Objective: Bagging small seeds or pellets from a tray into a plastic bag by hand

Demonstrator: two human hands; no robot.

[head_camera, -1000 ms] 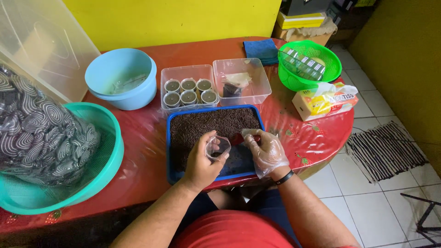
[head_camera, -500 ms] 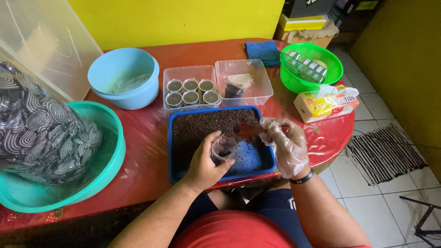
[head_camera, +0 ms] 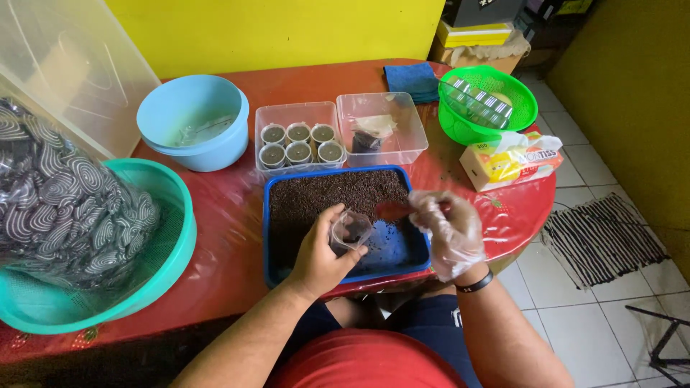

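Observation:
My left hand (head_camera: 318,256) grips a small clear plastic cup (head_camera: 350,231), tilted over the near part of a blue tray (head_camera: 274,276) of dark granules (head_camera: 323,197). My right hand (head_camera: 451,234), in a clear plastic glove, holds a red spoon (head_camera: 392,210) with its bowl just right of the cup's mouth. Some dark granules lie in the cup. Behind the tray stands a clear box (head_camera: 260,147) with several small filled cups (head_camera: 298,142).
A second clear box (head_camera: 415,133) holds a bag. A light blue bowl (head_camera: 194,123) sits at the back left, a teal basin (head_camera: 173,253) with a patterned bag (head_camera: 57,201) at the left. A green basket (head_camera: 455,126), tissue pack (head_camera: 507,159) and blue cloth (head_camera: 411,77) lie right.
My right hand swung out to the right, then came back toward the cup with the red spoon. My left hand tilted the cup more.

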